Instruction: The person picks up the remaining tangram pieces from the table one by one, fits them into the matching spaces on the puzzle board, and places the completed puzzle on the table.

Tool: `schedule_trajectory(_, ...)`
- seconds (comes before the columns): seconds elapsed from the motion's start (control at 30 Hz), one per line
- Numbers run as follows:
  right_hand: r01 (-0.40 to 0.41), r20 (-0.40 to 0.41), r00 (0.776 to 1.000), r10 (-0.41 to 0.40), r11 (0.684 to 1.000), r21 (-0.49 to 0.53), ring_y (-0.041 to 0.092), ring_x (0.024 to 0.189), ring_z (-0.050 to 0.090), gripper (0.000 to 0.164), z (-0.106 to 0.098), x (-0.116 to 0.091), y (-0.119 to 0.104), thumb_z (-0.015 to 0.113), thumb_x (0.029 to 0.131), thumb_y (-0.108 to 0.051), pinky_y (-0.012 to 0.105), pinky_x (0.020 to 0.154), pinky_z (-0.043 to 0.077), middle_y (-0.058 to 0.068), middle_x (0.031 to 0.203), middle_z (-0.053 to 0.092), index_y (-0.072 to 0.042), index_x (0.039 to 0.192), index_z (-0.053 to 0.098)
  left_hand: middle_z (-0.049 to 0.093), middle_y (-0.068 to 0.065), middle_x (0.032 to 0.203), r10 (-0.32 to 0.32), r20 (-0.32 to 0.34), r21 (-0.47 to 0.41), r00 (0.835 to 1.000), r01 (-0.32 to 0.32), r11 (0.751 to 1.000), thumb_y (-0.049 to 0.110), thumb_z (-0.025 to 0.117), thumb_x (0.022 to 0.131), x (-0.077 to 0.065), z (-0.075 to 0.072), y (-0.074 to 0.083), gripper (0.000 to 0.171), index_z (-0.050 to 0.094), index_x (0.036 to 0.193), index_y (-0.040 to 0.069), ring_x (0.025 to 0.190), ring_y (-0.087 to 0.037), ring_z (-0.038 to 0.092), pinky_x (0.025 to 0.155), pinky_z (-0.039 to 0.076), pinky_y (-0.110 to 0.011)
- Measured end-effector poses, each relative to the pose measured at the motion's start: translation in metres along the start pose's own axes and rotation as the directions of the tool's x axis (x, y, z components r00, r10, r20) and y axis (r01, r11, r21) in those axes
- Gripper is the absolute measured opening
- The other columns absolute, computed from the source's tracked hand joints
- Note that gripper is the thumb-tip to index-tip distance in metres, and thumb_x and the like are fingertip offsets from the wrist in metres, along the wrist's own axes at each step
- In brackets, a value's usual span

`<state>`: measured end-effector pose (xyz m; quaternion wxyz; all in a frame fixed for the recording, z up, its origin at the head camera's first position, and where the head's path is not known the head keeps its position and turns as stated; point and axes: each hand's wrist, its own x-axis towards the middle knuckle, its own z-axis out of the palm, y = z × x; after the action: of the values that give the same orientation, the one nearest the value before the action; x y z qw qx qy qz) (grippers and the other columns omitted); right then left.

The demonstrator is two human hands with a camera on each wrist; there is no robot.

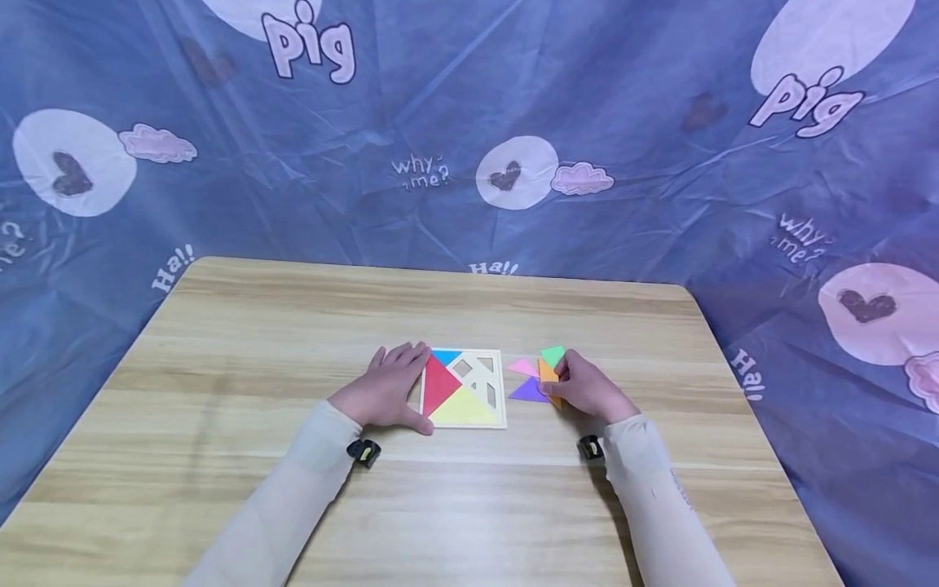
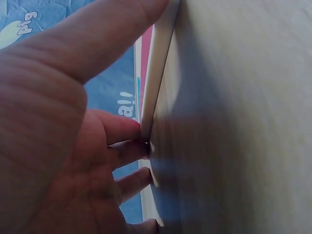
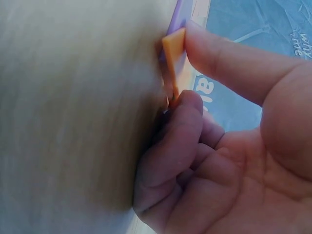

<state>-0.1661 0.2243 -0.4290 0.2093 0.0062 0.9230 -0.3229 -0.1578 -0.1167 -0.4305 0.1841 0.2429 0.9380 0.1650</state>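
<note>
A white tangram board (image 1: 503, 391) lies flat on the table, holding a red triangle (image 1: 438, 385), a yellow triangle (image 1: 464, 409) and a blue triangle (image 1: 444, 356). Open cutouts show in its upper right part. My left hand (image 1: 389, 390) rests along the board's left edge, fingers extended, thumb at the near corner. In the left wrist view the thumb (image 2: 107, 36) touches the board's pale rim (image 2: 158, 73). My right hand (image 1: 590, 386) pinches an orange piece (image 3: 174, 46) between thumb and curled fingers. Beside it lie a purple triangle (image 1: 526, 391), a pink piece (image 1: 524, 367) and a green piece (image 1: 552, 355).
The wood-grain table (image 1: 469, 505) extends to a far edge. Behind it and at both sides hangs a blue printed cloth (image 1: 425, 98). A small black device (image 1: 363, 452) sits at the left wrist and another black device (image 1: 590, 447) at the right.
</note>
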Motion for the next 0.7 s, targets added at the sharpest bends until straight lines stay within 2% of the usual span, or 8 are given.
schedule_trajectory(0.43,-0.012,0.011,1.0,0.011,1.0,0.012,0.022,0.076,0.046,0.04,0.0041,0.0024,0.002,0.069,0.087,-0.03,0.03,0.062,0.039,0.009,0.09,0.048,-0.003,0.103,0.044,0.011,-0.006,0.159,-0.024,0.017,0.017,1.0,0.024,1.0,0.07,0.074,0.061,0.0008,0.0041,-0.0021,0.126,0.012,0.153,0.009,0.146,-0.028,0.007,0.115,0.002,-0.054)
schedule_trajectory(0.7,-0.018,0.014,1.0,0.018,1.0,0.008,0.022,0.076,0.046,0.041,-0.0013,0.0032,0.0021,0.068,0.087,-0.031,0.029,0.063,0.039,0.009,0.09,0.047,-0.003,0.104,0.044,0.01,-0.003,0.159,-0.027,0.015,0.016,1.0,0.027,0.999,0.071,0.074,0.059,0.0061,0.0029,-0.0014,0.128,0.011,0.153,0.011,0.146,-0.026,0.007,0.115,0.002,-0.054)
